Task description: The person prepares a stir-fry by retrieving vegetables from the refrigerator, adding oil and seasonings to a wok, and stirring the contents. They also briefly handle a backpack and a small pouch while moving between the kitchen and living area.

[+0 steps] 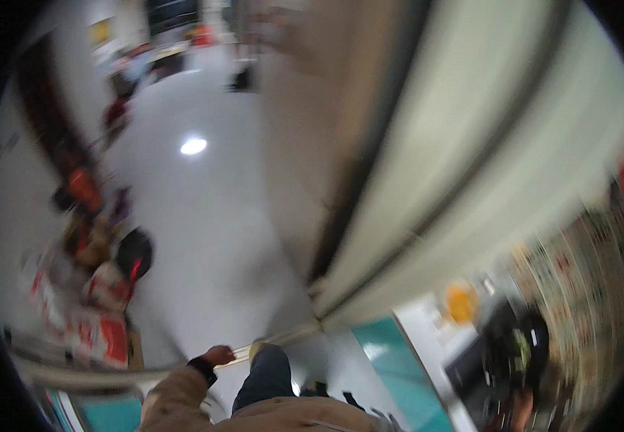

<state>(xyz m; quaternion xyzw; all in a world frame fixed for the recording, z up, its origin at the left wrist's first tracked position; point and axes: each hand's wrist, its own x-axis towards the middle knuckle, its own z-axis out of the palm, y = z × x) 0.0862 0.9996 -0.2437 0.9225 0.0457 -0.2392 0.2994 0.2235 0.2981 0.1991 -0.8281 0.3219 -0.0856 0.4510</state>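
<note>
My left hand point(219, 356) hangs low in front of me, at the end of a tan sleeve with a dark cuff. It is small and blurred; nothing can be made out in it, and the finger pose is unclear. My right hand is out of view. One leg in dark blue trousers point(265, 372) reaches forward to a light threshold strip point(241, 353) on the floor. Just to the right stands a cream door panel or frame point(484, 135) with dark edges, smeared by motion.
Beyond lies a pale glossy floor point(209, 216). Along the left wall are bags point(98, 332) and a dark round object point(134, 252). At right, a counter with a teal front point(403, 367) holds dark cookware point(511, 345) and a yellow-orange item point(460, 303), beside a patterned wall point(576, 270).
</note>
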